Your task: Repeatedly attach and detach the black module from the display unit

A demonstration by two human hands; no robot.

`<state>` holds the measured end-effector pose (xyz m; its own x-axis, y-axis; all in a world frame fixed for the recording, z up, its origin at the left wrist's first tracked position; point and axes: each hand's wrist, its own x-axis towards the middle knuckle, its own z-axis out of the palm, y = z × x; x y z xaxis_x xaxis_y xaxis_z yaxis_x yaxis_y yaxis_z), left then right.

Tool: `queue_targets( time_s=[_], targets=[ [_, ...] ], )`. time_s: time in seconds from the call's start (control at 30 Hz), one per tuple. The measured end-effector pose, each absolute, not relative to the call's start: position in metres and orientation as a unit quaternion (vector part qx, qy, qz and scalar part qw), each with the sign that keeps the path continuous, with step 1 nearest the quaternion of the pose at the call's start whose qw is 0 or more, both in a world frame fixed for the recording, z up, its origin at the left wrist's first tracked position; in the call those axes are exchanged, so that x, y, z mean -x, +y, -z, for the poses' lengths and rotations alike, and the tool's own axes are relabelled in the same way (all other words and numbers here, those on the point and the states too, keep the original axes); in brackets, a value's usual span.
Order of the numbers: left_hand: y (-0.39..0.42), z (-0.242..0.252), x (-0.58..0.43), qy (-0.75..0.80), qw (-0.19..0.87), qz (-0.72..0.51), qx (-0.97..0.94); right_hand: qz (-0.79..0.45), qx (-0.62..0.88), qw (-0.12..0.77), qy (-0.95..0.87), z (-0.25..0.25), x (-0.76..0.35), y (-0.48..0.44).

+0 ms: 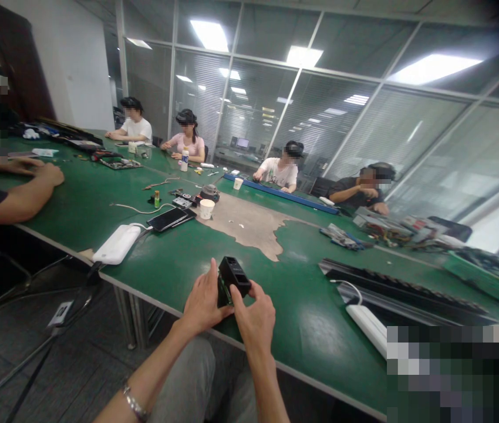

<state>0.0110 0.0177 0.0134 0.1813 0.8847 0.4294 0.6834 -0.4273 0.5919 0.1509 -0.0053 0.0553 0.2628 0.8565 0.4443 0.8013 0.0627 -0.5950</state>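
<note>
Both of my hands hold a black plastic connector housing (234,277) just above the edge of the green workbench (302,329). A strip of green circuit board (223,294) shows along its left side, partly hidden by my fingers. My left hand (203,298) grips the housing from the left side and below. My right hand (253,317) pinches its lower right corner between thumb and fingers. A metal bracelet (135,404) circles my left wrist.
A white power bank (117,244) and a black phone (170,219) lie on the bench to the left, with a white power strip (366,329) to the right. Electronic parts, cups, and cables are spread along the bench. Several co-workers sit along it, and a co-worker's arm (16,197) rests at left.
</note>
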Motion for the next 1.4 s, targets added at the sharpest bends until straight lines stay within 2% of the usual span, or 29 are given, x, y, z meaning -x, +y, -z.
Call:
queue_targets(
  time_s=[0.37,0.73,1.4],
  targets=[
    [0.023,-0.008,-0.012,0.516,0.124,-0.375,-0.760,-0.025,0.683,0.332,-0.650,-0.032,-0.154,-0.018],
    [0.021,-0.013,-0.016,0.526,0.115,-0.365,-0.760,-0.056,0.654,0.412,-0.632,-0.023,-0.158,-0.021],
    [0.021,-0.015,-0.019,0.520,0.113,-0.371,-0.761,-0.034,0.656,0.446,-0.608,-0.039,-0.149,-0.005]
  ],
)
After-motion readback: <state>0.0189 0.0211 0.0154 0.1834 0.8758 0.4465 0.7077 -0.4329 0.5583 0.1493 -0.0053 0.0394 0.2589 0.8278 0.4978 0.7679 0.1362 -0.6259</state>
